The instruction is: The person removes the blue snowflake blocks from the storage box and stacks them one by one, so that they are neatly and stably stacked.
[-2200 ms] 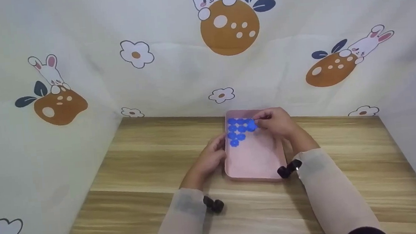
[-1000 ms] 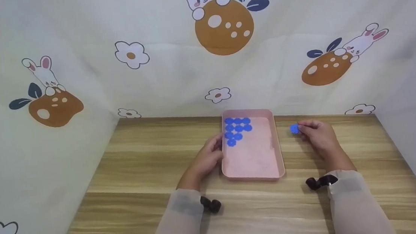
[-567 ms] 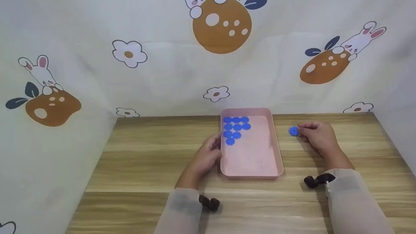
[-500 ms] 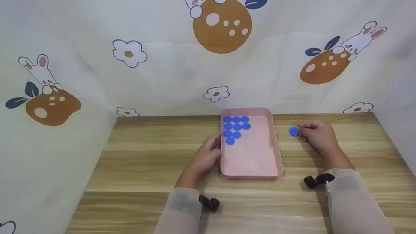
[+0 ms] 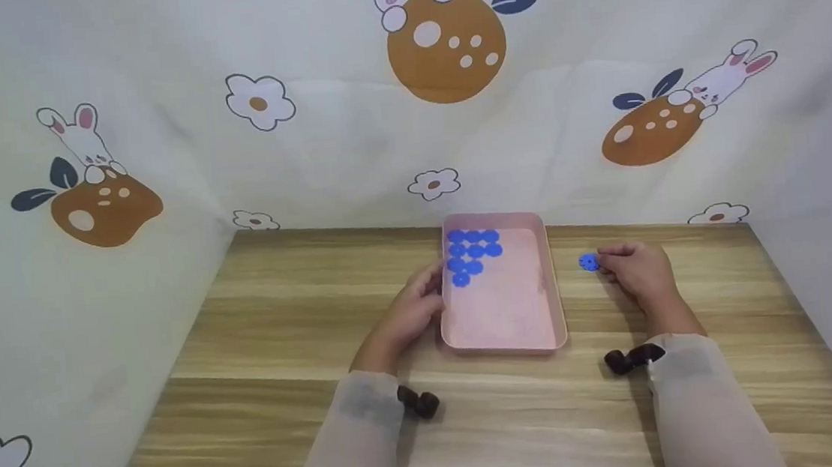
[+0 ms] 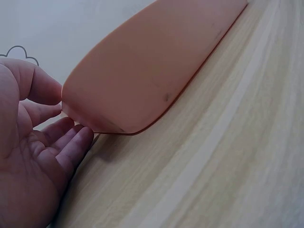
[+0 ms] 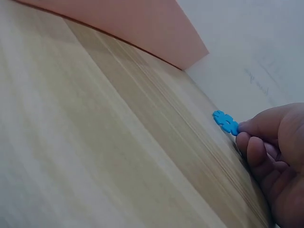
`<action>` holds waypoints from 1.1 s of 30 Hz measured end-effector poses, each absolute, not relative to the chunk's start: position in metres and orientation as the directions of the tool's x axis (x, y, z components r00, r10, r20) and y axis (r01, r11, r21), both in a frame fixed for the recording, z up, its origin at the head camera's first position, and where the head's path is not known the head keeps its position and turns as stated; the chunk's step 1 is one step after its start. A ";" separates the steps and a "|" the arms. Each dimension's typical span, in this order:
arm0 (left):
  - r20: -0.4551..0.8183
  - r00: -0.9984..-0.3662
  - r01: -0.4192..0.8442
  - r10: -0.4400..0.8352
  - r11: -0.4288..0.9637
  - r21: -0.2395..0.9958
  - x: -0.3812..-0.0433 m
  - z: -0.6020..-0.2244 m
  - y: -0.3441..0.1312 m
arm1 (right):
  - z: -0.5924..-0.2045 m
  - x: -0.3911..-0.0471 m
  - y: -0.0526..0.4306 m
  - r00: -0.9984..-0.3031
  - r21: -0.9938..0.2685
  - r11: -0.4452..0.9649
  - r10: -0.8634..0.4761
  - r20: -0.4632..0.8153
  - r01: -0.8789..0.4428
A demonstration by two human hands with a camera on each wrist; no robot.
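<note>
My right hand (image 5: 638, 270) pinches a blue snowflake disc (image 5: 589, 262) by its edge, right of the pink tray (image 5: 498, 316). In the right wrist view the notched disc (image 7: 224, 122) sticks out from the thumb and fingertip of the right hand (image 7: 273, 147), tilted, just over the table. Inside the tray, several blue discs (image 5: 475, 251) lie in close rows at the far left corner. My left hand (image 5: 412, 316) rests against the tray's left outer wall. The left wrist view shows the fingertips of that hand (image 6: 42, 123) touching the tray's pink side (image 6: 137, 71), fingers loosely bent.
The wood-grain table (image 5: 290, 425) meets a pale patterned cloth wall (image 5: 348, 141) right behind the tray. Similar cloth hangs on the left and right sides. Dark wrist cameras (image 5: 419, 402) sit on both sleeves.
My right hand has moved from above the tray's discs out to the table on the right, a disc in its fingers. Over the last half second the hands hold nearly still.
</note>
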State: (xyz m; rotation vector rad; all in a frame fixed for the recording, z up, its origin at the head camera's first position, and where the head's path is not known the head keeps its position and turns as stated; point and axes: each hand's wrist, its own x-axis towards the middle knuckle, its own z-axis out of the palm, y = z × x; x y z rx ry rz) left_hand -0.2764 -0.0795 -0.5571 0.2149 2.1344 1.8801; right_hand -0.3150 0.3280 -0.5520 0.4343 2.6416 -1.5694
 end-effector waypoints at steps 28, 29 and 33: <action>-0.137 -0.947 -0.101 0.290 0.134 0.986 -0.276 -0.557 -0.080 | -0.551 -0.314 0.325 -0.953 -0.909 0.334 0.254 -0.166 0.247; -0.136 -0.947 -0.101 0.291 0.134 0.986 -0.276 -0.557 -0.080 | -0.550 -0.314 0.324 -0.951 -0.913 0.323 0.257 -0.170 0.251; -0.136 -0.946 -0.098 0.294 0.141 0.985 -0.276 -0.557 -0.080 | -0.538 -0.314 0.314 -0.955 -0.916 0.317 0.240 -0.173 0.246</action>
